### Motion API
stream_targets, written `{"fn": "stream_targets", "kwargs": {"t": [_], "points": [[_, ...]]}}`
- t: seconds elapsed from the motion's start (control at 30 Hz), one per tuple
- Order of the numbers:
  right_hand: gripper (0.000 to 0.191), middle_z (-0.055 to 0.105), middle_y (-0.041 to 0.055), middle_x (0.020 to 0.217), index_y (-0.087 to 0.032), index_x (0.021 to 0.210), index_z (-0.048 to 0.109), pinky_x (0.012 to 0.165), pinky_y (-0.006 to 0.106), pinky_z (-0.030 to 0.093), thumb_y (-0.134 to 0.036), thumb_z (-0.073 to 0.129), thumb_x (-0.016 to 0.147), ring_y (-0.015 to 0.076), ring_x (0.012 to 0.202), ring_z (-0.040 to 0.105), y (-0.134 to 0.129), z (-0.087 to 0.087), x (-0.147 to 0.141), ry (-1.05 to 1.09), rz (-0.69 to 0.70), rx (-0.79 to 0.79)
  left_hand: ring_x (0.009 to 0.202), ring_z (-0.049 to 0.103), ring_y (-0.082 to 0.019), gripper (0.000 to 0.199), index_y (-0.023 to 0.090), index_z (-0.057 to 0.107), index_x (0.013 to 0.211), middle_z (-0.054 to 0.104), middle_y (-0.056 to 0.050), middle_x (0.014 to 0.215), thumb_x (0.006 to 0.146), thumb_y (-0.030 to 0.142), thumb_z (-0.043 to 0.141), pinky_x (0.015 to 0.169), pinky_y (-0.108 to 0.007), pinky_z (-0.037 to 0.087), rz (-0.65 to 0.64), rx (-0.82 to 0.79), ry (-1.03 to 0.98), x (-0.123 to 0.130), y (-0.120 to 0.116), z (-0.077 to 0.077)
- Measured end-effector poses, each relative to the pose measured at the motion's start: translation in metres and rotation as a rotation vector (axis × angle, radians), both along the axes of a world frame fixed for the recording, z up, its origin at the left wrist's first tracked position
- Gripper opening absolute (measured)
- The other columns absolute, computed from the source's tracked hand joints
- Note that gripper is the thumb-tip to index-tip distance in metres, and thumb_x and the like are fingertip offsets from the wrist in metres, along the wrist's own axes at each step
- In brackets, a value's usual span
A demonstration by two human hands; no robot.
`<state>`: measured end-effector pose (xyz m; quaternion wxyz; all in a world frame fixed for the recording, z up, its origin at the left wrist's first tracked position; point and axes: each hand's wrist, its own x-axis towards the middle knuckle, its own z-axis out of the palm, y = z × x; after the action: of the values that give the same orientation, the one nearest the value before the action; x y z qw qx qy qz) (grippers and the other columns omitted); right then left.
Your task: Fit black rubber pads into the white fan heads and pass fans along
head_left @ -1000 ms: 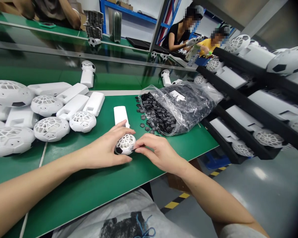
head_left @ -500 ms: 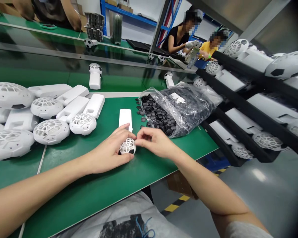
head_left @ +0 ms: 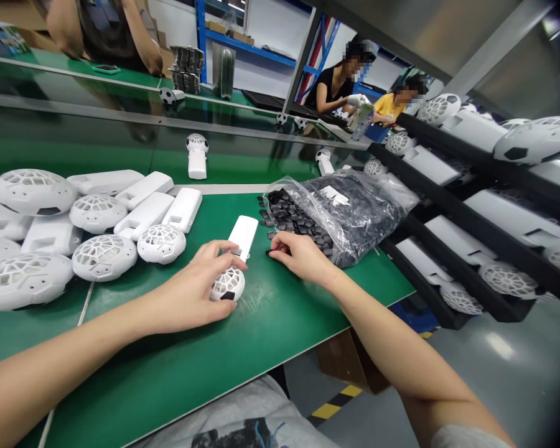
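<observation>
My left hand [head_left: 200,283] is closed round the ball-shaped head of a white housing [head_left: 226,285], which lies on the green table [head_left: 177,367]. The housing's handle points away, tilted right, and a black patch shows on the near side of its lattice head. To the right, my right hand [head_left: 298,255] pinches a small black piece [head_left: 274,252] between thumb and fingertips, just off the table. Beyond that hand lies an open clear bag [head_left: 354,214] with many black pieces [head_left: 298,218], some spilled at its mouth.
Several white housings [head_left: 103,256] are piled on the left. A black rack [head_left: 476,180] of housings stands on the right. Across the table runs a dark conveyor belt [head_left: 135,137] carrying more housings. A person [head_left: 107,31] sits behind it; two other people are farther back.
My right hand has moved away from the housing toward the loose black pieces and now pinches one. Under my left hand the housing has turned, its handle swinging right. The view has shifted slightly.
</observation>
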<state>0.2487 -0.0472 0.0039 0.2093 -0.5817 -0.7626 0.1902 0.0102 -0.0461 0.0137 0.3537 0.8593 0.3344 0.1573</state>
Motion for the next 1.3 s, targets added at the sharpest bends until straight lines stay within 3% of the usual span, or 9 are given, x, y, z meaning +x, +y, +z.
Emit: {"fn": "stream_targets", "kwargs": {"t": [0.07, 0.17, 0.33, 0.43, 0.57, 0.77, 0.87, 1.07, 1.3], "points": [[0.007, 0.061, 0.0006, 0.078, -0.017, 0.086, 0.060, 0.067, 0.026, 0.044, -0.013, 0.055, 0.082, 0.0120, 0.071, 0.056, -0.006, 0.004, -0.005, 0.071, 0.063, 0.001, 0.119, 0.039, -0.030, 0.042, 0.026, 0.052, 0.106, 0.041, -0.006, 0.125, 0.065, 0.018, 0.056, 0.095, -0.045, 0.039, 0.042, 0.007, 0.029, -0.008, 0.002, 0.005], [0.011, 0.062, 0.0019, 0.084, -0.017, 0.088, 0.060, 0.071, 0.025, 0.043, -0.013, 0.052, 0.084, 0.0123, 0.077, 0.055, -0.016, 0.012, -0.018, 0.110, 0.197, 0.061, 0.111, 0.044, -0.026, 0.046, 0.026, 0.052, 0.108, 0.047, -0.003, 0.117, 0.063, 0.014, 0.053, 0.093, -0.039, 0.040, -0.034, 0.018, 0.085, -0.022, 0.006, 0.011], [0.003, 0.059, 0.0018, 0.081, -0.016, 0.085, 0.055, 0.068, 0.024, 0.043, -0.014, 0.053, 0.084, 0.0129, 0.075, 0.054, -0.026, 0.018, -0.043, 0.143, 0.322, 0.066, 0.096, 0.052, -0.019, 0.052, 0.028, 0.048, 0.114, 0.046, -0.001, 0.122, 0.065, 0.010, 0.048, 0.069, -0.024, 0.045, -0.092, -0.087, 0.110, -0.036, 0.009, 0.017], [0.011, 0.060, 0.0035, 0.085, -0.016, 0.095, 0.055, 0.068, 0.026, 0.044, -0.014, 0.050, 0.086, 0.0138, 0.076, 0.055, -0.026, 0.016, -0.051, 0.161, 0.345, 0.062, 0.097, 0.051, -0.019, 0.051, 0.027, 0.047, 0.114, 0.046, -0.001, 0.122, 0.065, 0.010, 0.048, 0.074, -0.025, 0.045, -0.093, -0.071, 0.096, -0.036, 0.007, 0.016], [0.023, 0.062, 0.0056, 0.100, -0.020, 0.107, 0.056, 0.082, 0.031, 0.045, -0.013, 0.045, 0.088, 0.0167, 0.093, 0.057, -0.024, 0.014, -0.051, 0.131, 0.392, 0.072, 0.107, 0.048, -0.020, 0.050, 0.026, 0.049, 0.112, 0.048, -0.001, 0.121, 0.065, 0.009, 0.048, 0.085, -0.028, 0.043, -0.103, -0.051, 0.070, -0.035, 0.005, 0.015], [0.010, 0.064, 0.0023, 0.088, -0.019, 0.089, 0.059, 0.073, 0.028, 0.047, -0.014, 0.053, 0.085, 0.0147, 0.081, 0.059, -0.027, 0.012, -0.049, 0.209, 0.275, 0.036, 0.104, 0.051, -0.023, 0.057, 0.024, 0.040, 0.122, 0.047, -0.004, 0.122, 0.067, 0.017, 0.052, 0.087, -0.033, 0.043, 0.055, -0.049, 0.093, -0.033, 0.000, 0.011], [0.004, 0.061, 0.0020, 0.084, -0.019, 0.083, 0.059, 0.072, 0.027, 0.047, -0.016, 0.057, 0.082, 0.0136, 0.076, 0.056, -0.029, 0.008, -0.053, 0.314, 0.244, 0.030, 0.104, 0.050, -0.024, 0.051, 0.023, 0.043, 0.118, 0.046, -0.006, 0.119, 0.068, 0.023, 0.056, 0.090, -0.038, 0.042, 0.111, -0.029, 0.044, -0.029, -0.004, 0.005], [0.008, 0.061, 0.0001, 0.078, -0.017, 0.085, 0.059, 0.070, 0.027, 0.049, -0.022, 0.059, 0.079, 0.0129, 0.074, 0.060, -0.025, -0.002, -0.065, 0.729, 0.224, -0.389, 0.107, 0.047, -0.026, 0.041, 0.021, 0.049, 0.107, 0.047, -0.007, 0.112, 0.070, 0.033, 0.060, 0.093, -0.043, 0.040, 0.182, 0.009, -0.011, -0.024, -0.007, -0.002], [0.010, 0.061, -0.0009, 0.072, -0.016, 0.076, 0.061, 0.064, 0.024, 0.046, -0.024, 0.067, 0.073, 0.0111, 0.066, 0.055, -0.021, -0.008, -0.071, 0.787, 0.168, -0.369, 0.100, 0.049, -0.024, 0.033, 0.020, 0.049, 0.104, 0.048, -0.006, 0.107, 0.074, 0.033, 0.056, 0.083, -0.038, 0.045, 0.225, 0.017, -0.030, -0.018, -0.011, -0.002]]}}
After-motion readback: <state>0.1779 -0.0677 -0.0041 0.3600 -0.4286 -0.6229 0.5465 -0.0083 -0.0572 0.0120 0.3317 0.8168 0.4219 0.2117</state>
